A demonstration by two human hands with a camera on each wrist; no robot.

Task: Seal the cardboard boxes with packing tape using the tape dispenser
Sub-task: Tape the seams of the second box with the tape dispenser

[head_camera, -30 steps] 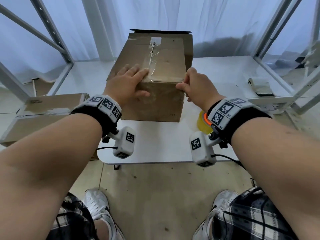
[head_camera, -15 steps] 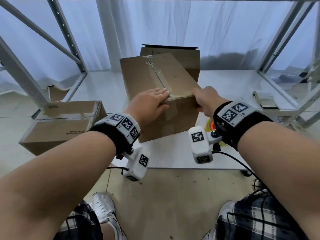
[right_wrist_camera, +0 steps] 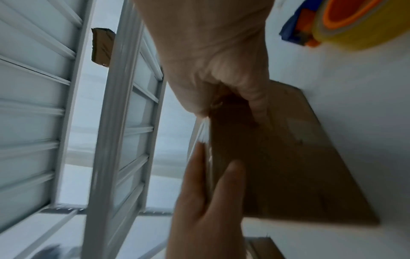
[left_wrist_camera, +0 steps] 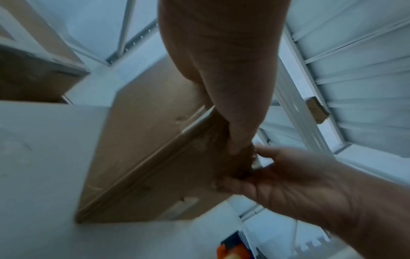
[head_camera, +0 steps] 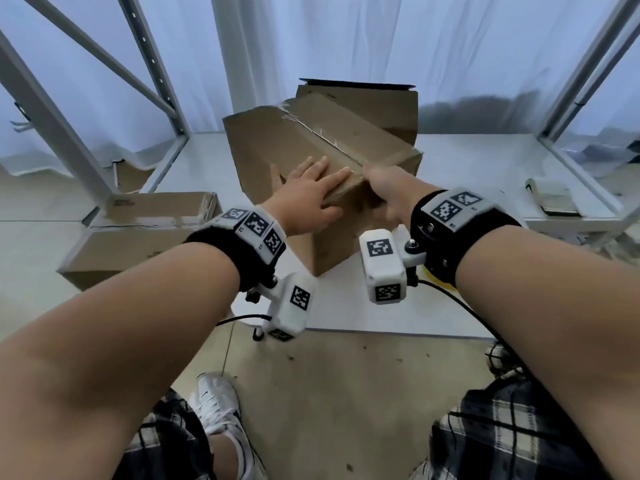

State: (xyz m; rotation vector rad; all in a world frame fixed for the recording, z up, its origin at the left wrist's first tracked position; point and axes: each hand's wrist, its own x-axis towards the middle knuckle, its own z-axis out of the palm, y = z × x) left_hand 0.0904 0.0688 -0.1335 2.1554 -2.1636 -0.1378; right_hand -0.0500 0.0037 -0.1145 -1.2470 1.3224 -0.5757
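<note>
Head view: cardboard box (head_camera: 304,147) sits turned askew near the bench (head_camera: 467,168) front edge, taped seam on top. Left hand (head_camera: 304,199) lies flat on the box top at its near corner, fingers straight and together. Right hand (head_camera: 388,192) grips the same corner, fingers curled on the side face. Tape dispenser (right_wrist_camera: 346,22), yellow roll on orange core, lies on the bench by the right wrist. Second box (head_camera: 138,233) sits left, beside the bench.
</note>
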